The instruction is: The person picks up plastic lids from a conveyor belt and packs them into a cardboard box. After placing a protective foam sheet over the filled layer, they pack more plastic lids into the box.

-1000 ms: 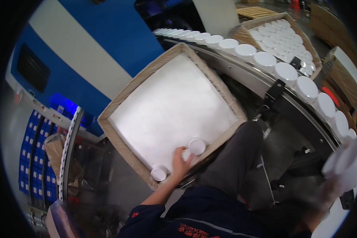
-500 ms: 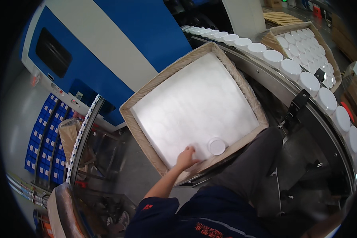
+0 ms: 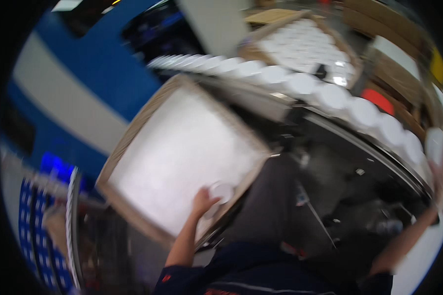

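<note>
My left hand (image 3: 202,202) is over the near edge of a large box (image 3: 133,110) lined with a smooth white sheet (image 3: 182,142). Its fingers and thumb are apart, at the edge of a white round lid (image 3: 223,191) lying on the sheet; whether they touch it is unclear. A second pale round shape beneath the hand is too blurred to name. Far to the right, my right hand (image 3: 442,183) is at the near end of a curved row of white lids (image 3: 364,112) on a conveyor (image 3: 349,130). Blur hides its fingers and any grip.
Behind the conveyor stands another box (image 3: 357,49) filled with white lids. A blue and light-grey machine (image 3: 79,83) rises at the left, with blue bins (image 3: 42,231) below it. My knee (image 3: 268,196) is beside the lined box. Cardboard (image 3: 379,24) is stacked at the far right.
The view has swung right, so the lined box sits further left. My left hand has come closer to the lid. My right arm now shows, reaching to the conveyor's row.
</note>
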The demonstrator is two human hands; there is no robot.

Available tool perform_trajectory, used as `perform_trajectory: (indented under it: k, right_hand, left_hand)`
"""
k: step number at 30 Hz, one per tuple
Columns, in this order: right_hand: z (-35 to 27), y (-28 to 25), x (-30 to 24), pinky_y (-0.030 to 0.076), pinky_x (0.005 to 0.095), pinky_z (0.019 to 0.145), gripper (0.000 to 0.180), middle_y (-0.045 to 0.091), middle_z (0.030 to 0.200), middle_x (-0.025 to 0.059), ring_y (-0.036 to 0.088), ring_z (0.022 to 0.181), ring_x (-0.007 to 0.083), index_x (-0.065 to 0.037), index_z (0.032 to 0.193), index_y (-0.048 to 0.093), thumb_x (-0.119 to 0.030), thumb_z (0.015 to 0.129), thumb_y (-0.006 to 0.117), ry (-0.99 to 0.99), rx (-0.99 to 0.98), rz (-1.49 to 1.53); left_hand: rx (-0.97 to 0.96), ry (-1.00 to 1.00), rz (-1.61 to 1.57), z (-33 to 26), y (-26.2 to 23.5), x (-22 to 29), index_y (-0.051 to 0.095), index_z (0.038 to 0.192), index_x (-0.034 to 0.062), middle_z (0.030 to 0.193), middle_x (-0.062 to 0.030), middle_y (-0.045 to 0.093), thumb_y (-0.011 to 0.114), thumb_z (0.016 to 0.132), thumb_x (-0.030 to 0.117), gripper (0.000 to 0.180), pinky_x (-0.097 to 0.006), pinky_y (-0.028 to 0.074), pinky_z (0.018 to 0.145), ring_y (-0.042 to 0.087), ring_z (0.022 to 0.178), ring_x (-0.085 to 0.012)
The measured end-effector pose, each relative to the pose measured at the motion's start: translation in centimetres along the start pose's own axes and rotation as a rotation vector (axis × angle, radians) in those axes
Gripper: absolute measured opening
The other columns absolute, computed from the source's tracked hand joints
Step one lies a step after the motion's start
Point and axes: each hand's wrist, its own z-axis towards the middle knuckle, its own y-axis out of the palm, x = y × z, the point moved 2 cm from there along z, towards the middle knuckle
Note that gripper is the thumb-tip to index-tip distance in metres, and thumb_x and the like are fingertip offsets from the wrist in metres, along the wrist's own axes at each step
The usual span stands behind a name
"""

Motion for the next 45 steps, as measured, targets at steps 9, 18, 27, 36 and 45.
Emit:
perform_trajectory:
  k: [9,18,27,36,45]
  right_hand:
    - [2.5,-0.1,-13.8,0.041,0.0386,0.080,0.089,0.056,0.097,0.0129,0.053,0.092,0.0301,-0.009,0.122,0.045,-0.029,0.043,0.079,-0.178,-0.039,-0.026]
    - [2.6,-0.1,-17.5,0.038,0.0374,0.084,0.070,0.057,0.102,0.0189,0.050,0.097,0.0330,-0.002,0.119,0.048,-0.042,0.063,0.059,-0.023,-0.528,0.152]
    - [2.1,-1.3,-20.7,0.038,0.0413,0.088,0.061,0.055,0.107,0.0182,0.050,0.102,0.0334,0.000,0.117,0.049,-0.042,0.074,0.058,-0.232,0.169,0.227]
    - [-8.9,2.1,-38.5,0.034,0.0422,0.092,0.098,0.042,0.115,0.0264,0.043,0.106,0.0381,0.006,0.131,0.021,-0.053,0.066,0.065,-0.311,-0.612,1.273]
    - [-11.1,1.2,-38.2,0.032,0.0318,0.096,0.119,0.036,0.127,0.0107,0.040,0.112,0.0180,-0.003,0.136,0.012,-0.032,0.047,0.086,0.071,-0.929,1.605]
  left_hand:
    - [0.242,0.104,-0.226,-6.8,-0.2,3.2,0.052,0.088,-0.0003,0.077,-0.0203,0.057,0.068,0.067,0.020,0.033,-0.042,0.045,0.065,0.056,0.075,-0.0393]
    - [0.125,0.111,-0.053,-6.1,-0.7,4.0,0.049,0.083,-0.0019,0.073,-0.0239,0.056,0.071,0.068,0.028,0.040,-0.045,0.042,0.060,0.054,0.071,-0.0431]
    - [0.384,0.106,-0.800,-6.8,-5.9,12.2,0.051,0.094,-0.0022,0.087,-0.0089,0.057,0.057,0.079,-0.001,0.016,-0.028,0.046,0.064,0.055,0.075,-0.0142]
    - [0.223,0.431,-1.307,-14.8,-7.0,26.1,0.047,0.110,-0.0052,0.107,-0.0132,0.055,0.056,0.080,0.026,0.044,-0.037,0.047,0.080,0.056,0.096,-0.0224]
    - [-0.236,0.785,-1.614,-17.7,-4.1,28.3,0.030,0.127,-0.0041,0.127,-0.0146,0.035,0.075,0.066,0.042,0.089,-0.038,0.030,0.097,0.037,0.119,-0.0236]
